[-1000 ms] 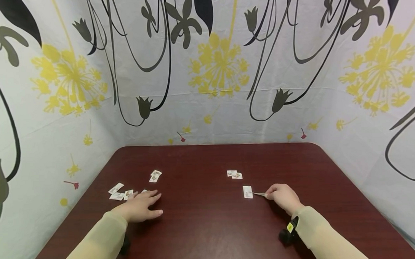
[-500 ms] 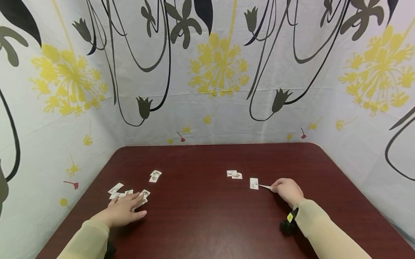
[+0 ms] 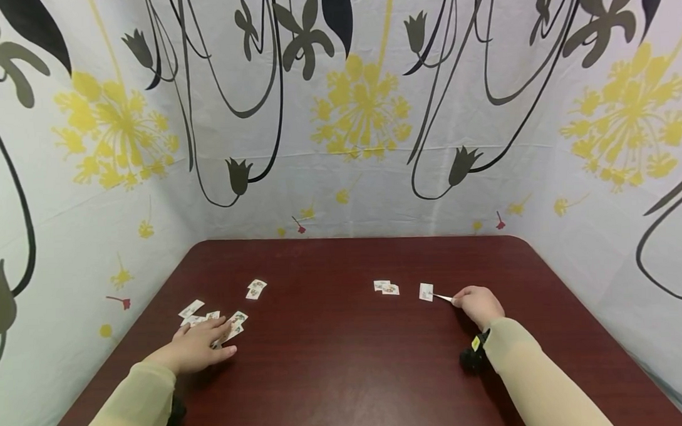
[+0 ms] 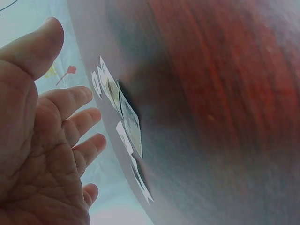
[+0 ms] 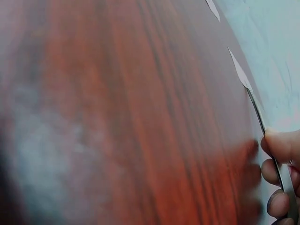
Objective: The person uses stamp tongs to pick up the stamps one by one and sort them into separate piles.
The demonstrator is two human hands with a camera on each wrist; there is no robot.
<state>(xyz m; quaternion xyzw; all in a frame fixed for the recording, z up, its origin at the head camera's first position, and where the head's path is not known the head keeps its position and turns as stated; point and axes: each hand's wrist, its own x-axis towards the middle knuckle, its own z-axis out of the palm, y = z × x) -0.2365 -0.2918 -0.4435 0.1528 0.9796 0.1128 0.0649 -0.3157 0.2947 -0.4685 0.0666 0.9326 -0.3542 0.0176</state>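
Observation:
My right hand holds thin metal tweezers between thumb and curled fingers. Their tip meets the edge of a small white stamp with a faint printed picture. On the left, my left hand hovers or rests with fingers spread over several stamps, partly covering them. Seen from the left wrist, the palm faces sideways with straight, separate fingers, and the overlapping stamps lie beyond the fingertips.
Two overlapping stamps lie left of the one at the tweezers. Another overlapping pair is farther back on the left. The dark red table ends at a flower-patterned cloth on three sides.
The right hand has moved away and to the right with the tweezers, and the stamp at their tip has shifted along. My left hand has drawn back leftward, uncovering some stamps.

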